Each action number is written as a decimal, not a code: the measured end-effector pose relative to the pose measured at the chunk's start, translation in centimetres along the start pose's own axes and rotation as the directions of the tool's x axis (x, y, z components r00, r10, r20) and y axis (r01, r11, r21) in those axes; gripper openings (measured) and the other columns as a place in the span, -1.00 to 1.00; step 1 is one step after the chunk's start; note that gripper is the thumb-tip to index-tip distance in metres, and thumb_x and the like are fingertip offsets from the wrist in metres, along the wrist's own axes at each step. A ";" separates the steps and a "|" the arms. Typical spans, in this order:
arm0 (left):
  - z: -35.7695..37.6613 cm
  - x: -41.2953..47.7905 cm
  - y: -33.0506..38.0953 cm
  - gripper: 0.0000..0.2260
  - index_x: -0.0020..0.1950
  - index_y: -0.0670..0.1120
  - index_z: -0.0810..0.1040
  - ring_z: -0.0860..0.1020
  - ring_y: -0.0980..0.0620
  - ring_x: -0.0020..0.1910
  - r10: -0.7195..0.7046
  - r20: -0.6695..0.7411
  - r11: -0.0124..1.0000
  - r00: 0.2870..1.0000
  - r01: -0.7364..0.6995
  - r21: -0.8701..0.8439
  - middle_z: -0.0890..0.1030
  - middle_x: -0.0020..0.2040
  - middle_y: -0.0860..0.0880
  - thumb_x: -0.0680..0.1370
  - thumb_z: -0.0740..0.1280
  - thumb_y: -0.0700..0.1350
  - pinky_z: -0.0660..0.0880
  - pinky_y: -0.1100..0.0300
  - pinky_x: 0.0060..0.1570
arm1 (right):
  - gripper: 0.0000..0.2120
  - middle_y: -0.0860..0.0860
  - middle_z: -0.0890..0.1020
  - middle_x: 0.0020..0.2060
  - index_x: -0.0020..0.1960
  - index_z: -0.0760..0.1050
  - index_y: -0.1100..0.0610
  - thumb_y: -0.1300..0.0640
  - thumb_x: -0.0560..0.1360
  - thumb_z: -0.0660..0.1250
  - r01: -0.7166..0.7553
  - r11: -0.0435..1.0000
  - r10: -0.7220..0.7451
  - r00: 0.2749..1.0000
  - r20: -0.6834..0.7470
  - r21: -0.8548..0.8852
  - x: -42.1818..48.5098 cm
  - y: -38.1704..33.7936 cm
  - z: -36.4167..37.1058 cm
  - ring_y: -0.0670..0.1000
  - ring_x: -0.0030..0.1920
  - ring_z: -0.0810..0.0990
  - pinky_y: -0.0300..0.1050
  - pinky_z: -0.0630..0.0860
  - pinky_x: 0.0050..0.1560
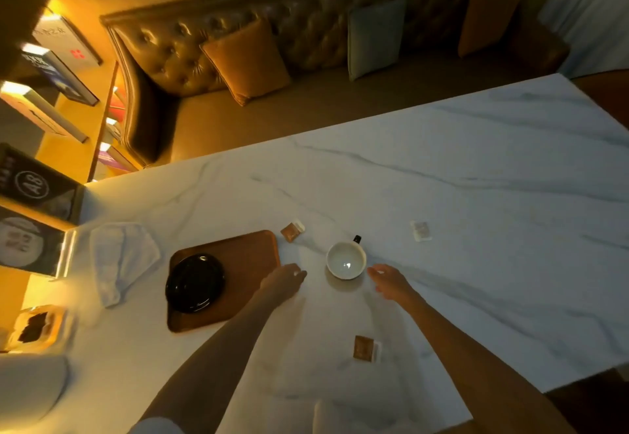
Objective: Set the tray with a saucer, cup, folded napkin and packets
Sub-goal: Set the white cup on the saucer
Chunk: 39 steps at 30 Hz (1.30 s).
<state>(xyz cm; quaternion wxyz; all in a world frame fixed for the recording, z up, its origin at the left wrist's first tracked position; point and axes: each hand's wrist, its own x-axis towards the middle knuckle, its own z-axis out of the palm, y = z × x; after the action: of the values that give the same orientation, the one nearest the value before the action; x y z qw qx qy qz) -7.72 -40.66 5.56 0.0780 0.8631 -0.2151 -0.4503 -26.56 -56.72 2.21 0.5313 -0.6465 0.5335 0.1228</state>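
A brown wooden tray [248,256] lies on the marble table, and a black saucer [194,283] sits on its left half. To the tray's right stands a white cup [345,260] with a dark handle, empty. My left hand [282,283] hovers between tray and cup, fingers loosely curled, holding nothing. Just right of the cup, my right hand [388,282] is open and apart from it. A white napkin [119,258] lies rumpled left of the tray. One brown packet [292,231] lies beyond the tray's corner, another brown packet [365,348] between my forearms, a white packet [421,230] farther right.
The marble table [476,168] stretches far to the right. A tufted leather bench with cushions [245,59] runs along its far side. Signs and a bookshelf [37,188] stand at the left edge, with a small box of dark items [35,328] near the front left.
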 end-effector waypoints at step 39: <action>2.1 -3.6 -8.8 -0.53 0.36 -0.02 0.30 0.50 -0.15 0.12 -0.018 0.110 0.470 0.994 0.105 -0.877 0.41 0.15 -0.06 0.50 0.24 -0.35 0.62 -0.12 0.06 | -0.65 0.14 0.48 0.27 0.40 0.38 0.05 0.15 0.63 0.15 0.074 0.930 -0.154 0.968 0.197 0.361 -5.2 -5.6 13.2 0.11 0.11 0.50 -0.04 0.60 -0.11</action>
<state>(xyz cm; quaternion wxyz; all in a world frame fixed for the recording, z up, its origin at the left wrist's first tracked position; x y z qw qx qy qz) -8.57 -31.09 4.12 0.4849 0.6873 0.0748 -0.5356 -18.63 -43.76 3.77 0.7005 -0.5536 0.4455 0.0660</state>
